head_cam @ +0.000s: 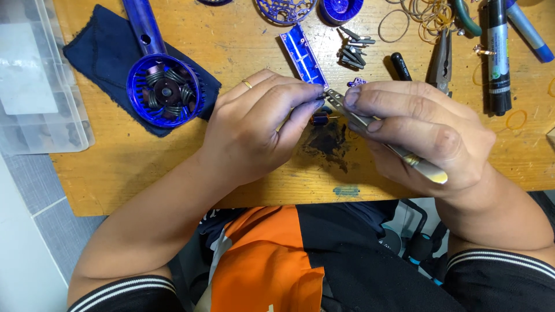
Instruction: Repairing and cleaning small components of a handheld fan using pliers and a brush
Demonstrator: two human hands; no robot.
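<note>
Head view: the right hand (419, 136) grips metal tweezers (370, 127), fingers closed round them. Their long axis runs from lower right to upper left, tips toward the left hand (260, 124). Left fingers (300, 101) pinch a small dark part (319, 118) at the tips, above the stained wooden surface (243, 40). Both palms face down. A blue strip (303, 55) lies just behind.
</note>
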